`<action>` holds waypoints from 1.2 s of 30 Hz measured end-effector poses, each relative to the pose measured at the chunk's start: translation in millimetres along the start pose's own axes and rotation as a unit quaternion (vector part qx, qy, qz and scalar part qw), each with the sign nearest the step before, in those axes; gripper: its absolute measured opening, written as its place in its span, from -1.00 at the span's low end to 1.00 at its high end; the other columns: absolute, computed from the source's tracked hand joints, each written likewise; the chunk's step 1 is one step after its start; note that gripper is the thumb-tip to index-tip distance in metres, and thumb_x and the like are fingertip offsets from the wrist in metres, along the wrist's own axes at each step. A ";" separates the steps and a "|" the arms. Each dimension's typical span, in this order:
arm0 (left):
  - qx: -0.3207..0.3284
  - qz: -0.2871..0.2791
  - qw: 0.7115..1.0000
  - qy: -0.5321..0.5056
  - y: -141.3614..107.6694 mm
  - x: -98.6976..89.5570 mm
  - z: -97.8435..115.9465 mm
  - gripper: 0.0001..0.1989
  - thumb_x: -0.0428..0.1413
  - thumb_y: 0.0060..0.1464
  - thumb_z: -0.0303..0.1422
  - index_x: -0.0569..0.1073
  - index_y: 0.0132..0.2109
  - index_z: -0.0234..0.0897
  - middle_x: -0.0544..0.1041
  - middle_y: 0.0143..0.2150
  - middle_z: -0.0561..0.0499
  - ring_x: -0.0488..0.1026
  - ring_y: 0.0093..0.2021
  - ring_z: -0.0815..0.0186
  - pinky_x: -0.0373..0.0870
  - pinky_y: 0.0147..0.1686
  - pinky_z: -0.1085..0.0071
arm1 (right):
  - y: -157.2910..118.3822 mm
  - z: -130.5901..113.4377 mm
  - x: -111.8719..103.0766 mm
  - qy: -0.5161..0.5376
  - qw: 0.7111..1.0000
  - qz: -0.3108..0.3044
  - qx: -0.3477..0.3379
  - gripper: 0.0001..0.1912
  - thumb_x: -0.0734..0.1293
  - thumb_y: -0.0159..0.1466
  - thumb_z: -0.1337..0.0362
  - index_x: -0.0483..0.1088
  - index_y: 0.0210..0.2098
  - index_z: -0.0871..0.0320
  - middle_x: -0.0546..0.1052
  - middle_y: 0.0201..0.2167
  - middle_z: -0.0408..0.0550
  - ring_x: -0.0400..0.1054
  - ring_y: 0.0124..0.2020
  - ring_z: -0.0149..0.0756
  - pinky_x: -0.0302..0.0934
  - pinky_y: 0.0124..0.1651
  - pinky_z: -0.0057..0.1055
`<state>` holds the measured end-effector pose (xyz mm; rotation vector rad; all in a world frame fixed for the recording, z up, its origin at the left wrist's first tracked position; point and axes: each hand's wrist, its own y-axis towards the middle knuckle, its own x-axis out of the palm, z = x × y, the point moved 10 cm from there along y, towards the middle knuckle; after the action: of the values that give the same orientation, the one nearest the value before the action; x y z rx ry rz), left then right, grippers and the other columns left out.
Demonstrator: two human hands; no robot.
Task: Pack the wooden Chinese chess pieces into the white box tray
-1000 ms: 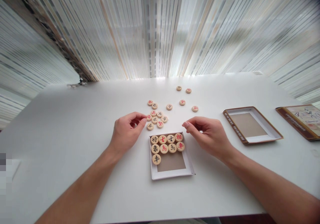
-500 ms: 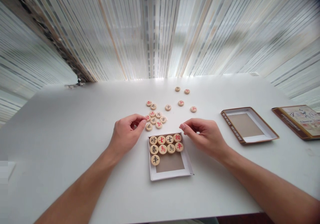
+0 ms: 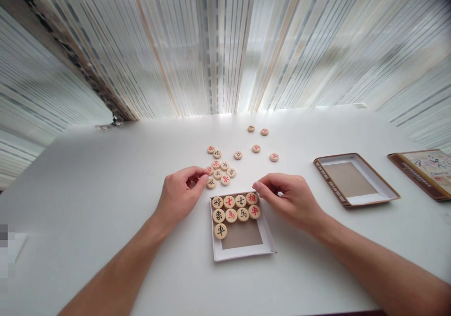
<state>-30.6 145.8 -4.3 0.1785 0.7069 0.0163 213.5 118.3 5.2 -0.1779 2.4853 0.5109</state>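
Observation:
My left hand (image 3: 185, 188) is closed, thumb and index fingertips at the left edge of a red-marked xiangqi piece (image 3: 209, 170). That piece lies on the table in a cluster of red- and black-marked pieces, and the fingertips partly cover it. By the far right corner of an open box tray (image 3: 243, 251), my right hand (image 3: 287, 196) has its fingers curled together, with nothing visible in them. The tray holds two full rows of round wooden xiangqi pieces (image 3: 230, 215) and a lone black chariot piece (image 3: 220, 231) at the left of a third row.
Several loose pieces (image 3: 256, 149) are scattered beyond the cluster. An open brown-edged box part (image 3: 352, 198) lies to the right, with a printed box lid (image 3: 426, 170) farther right. A striped curtain (image 3: 229, 48) hangs along the far edge of the white table (image 3: 105, 203).
The whole view has shifted slightly, so everything sits a little lower. Both hands keep nearly the same positions, and the pieces lie as before.

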 end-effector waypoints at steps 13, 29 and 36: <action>-0.003 0.000 1.000 -0.003 -0.5 0.7 -1.8 -0.81 0.24 0.26 -0.23 0.72 -0.15 -0.20 0.78 -0.23 -0.03 0.63 -0.35 0.22 0.50 -0.32 0.35 | -0.9 -0.2 2.3 0.000 1.000 -0.011 -0.007 -0.69 0.36 0.43 0.26 0.54 -0.44 0.15 0.56 -0.58 -0.15 0.28 -0.59 -0.40 0.11 -0.50 -0.43; 0.070 -0.027 0.992 0.104 11.4 14.1 1.3 -0.62 0.16 0.36 -0.23 0.64 0.21 -0.25 0.61 0.25 -0.14 0.49 -0.36 0.28 0.53 -0.14 0.21 | -1.2 0.4 2.3 -0.001 1.000 -0.017 -0.009 -0.69 0.36 0.42 0.27 0.56 -0.45 0.18 0.53 -0.61 -0.18 0.24 -0.60 -0.45 0.07 -0.52 -0.45; 0.066 -0.024 0.991 0.116 14.9 17.6 1.4 -0.72 0.18 0.34 -0.24 0.67 0.07 -0.23 0.59 0.17 -0.11 0.50 -0.32 0.26 0.48 -0.11 0.20 | -0.7 -1.9 1.6 -0.004 1.000 -0.014 -0.017 -0.69 0.37 0.42 0.27 0.55 -0.45 0.19 0.53 -0.60 -0.17 0.24 -0.60 -0.45 0.07 -0.52 -0.46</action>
<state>-15.6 161.6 -12.1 0.2890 0.9454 -0.0563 211.3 116.8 5.5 -0.2245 2.4646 0.5411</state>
